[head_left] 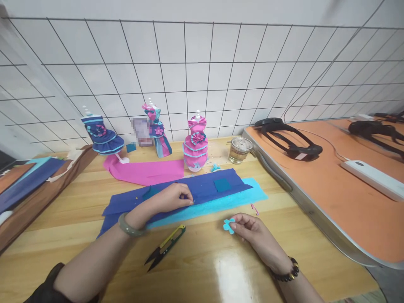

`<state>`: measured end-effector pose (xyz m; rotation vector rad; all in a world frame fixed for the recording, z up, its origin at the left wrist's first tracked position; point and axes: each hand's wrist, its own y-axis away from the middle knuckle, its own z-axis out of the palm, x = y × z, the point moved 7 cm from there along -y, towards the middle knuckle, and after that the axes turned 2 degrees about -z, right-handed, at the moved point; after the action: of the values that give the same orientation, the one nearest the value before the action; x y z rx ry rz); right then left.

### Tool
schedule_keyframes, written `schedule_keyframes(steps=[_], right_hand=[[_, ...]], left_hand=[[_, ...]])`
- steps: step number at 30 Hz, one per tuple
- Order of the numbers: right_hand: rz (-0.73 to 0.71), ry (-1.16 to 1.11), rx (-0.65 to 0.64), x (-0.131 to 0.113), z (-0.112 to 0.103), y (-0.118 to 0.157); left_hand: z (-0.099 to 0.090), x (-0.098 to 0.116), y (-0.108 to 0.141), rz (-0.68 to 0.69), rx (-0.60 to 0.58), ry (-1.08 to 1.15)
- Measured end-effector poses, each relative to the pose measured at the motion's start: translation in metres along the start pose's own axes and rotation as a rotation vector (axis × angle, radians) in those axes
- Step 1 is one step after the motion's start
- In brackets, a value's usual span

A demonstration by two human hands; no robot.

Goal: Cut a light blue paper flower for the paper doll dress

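Between thumb and fingertips, my right hand pinches a light-blue paper flower above the bare wood. My left hand rests on a dark-blue strip of crepe paper, its thumb and index finger pressed together; whatever may be between them is too small to make out. Under the dark strip, a light-blue paper strip sticks out. A teal paper square lies on top. Thread snips with a yellow and dark handle lie in front, blades toward me. Small pink paper bits are near my right hand.
Miniature dress forms stand at the back: one blue, one mixed-colour, one pink. Pink paper lies before them. A lidded glass is right of them. An orange-topped table holds black headgear and a white power strip.
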<state>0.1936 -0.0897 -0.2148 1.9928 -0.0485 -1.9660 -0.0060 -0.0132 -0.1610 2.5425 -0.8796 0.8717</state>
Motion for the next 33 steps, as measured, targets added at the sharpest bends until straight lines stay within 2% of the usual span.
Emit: schedule_keyframes(steps=[2,7,10,12,14,16,18,19,22,26,29,33], right_hand=[[0.013,-0.015,0.005,0.001,-0.001,0.000],[0.030,-0.055,-0.002,0.000,0.000,0.000],[0.030,-0.058,-0.004,-0.003,0.002,0.001],[0.036,-0.049,0.003,-0.005,0.003,0.002],[0.043,-0.042,0.010,-0.007,0.005,0.003],[0.046,-0.040,0.013,-0.009,0.006,0.003],[0.052,-0.040,0.021,-0.009,0.006,0.003],[0.055,-0.038,0.024,-0.009,0.005,0.002],[0.058,-0.025,0.015,-0.006,0.005,0.001],[0.059,-0.021,-0.024,-0.004,0.007,0.001],[0.055,-0.013,-0.031,-0.005,0.008,0.002],[0.040,0.000,-0.014,-0.007,0.007,0.003]], left_hand=[[-0.001,0.005,-0.011,-0.019,-0.075,0.050],[0.020,0.000,-0.017,-0.088,-0.368,0.067],[0.023,-0.001,-0.016,-0.104,-0.410,0.129],[0.017,0.006,-0.026,-0.101,-0.336,0.225],[0.007,0.020,-0.046,-0.070,-0.162,0.242],[-0.002,0.035,-0.071,-0.049,0.071,0.110],[-0.005,0.048,-0.091,-0.078,0.284,-0.120],[0.000,0.052,-0.099,-0.096,0.314,-0.151],[0.017,0.056,-0.107,-0.091,0.296,-0.299],[0.032,0.047,-0.091,-0.007,0.266,-0.475],[0.038,0.039,-0.078,0.013,0.268,-0.488],[0.040,0.038,-0.068,0.106,0.230,-0.392]])
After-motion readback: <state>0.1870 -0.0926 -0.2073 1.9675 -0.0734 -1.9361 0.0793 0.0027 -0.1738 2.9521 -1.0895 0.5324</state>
